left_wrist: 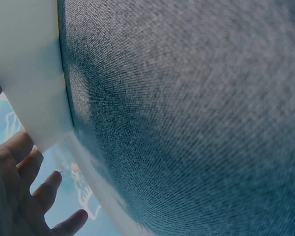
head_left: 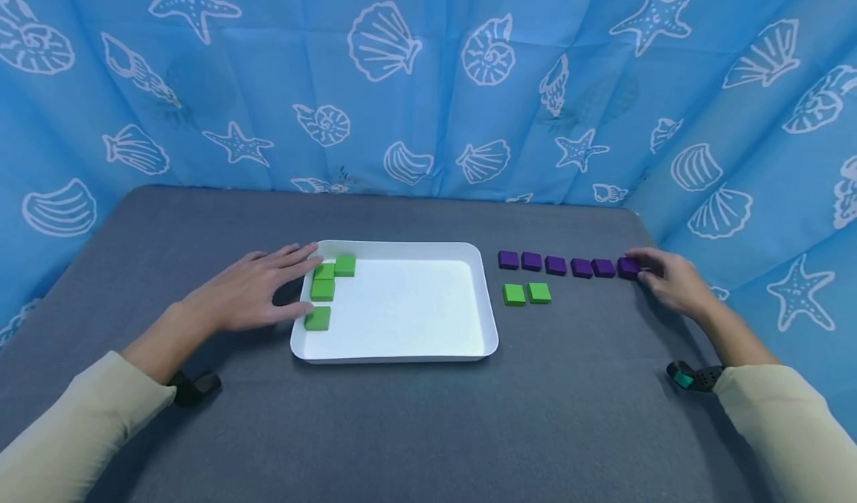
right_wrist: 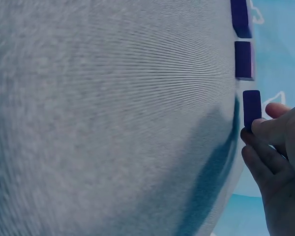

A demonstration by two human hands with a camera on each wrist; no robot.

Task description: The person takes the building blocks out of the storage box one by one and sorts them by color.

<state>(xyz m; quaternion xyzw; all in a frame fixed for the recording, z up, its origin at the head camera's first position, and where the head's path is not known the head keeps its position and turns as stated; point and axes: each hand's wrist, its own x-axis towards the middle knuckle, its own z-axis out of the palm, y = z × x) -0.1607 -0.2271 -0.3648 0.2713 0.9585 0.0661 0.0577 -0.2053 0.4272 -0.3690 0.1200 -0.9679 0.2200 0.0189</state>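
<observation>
My right hand (head_left: pixel 672 283) pinches a purple square tile (head_left: pixel 628 268) between thumb and fingers at the right end of a row of purple tiles (head_left: pixel 555 266). In the right wrist view, the thumb lies against the near face of this pinched tile (right_wrist: pixel 251 105). Fingers spread and fairly straight, my left hand (head_left: pixel 244 287) reaches over the left rim of a white tray (head_left: pixel 415 302). Several green square tiles (head_left: pixel 323 289) lie along the tray's left side, one partly behind the fingertips. Whether the left fingers touch tray or tiles, I cannot tell.
Two green tiles (head_left: pixel 527 294) lie on the grey table (head_left: pixel 428 428) between the tray and my right hand, in front of the purple row. A blue curtain (head_left: pixel 428 94) with white shell prints hangs behind the table and along its sides.
</observation>
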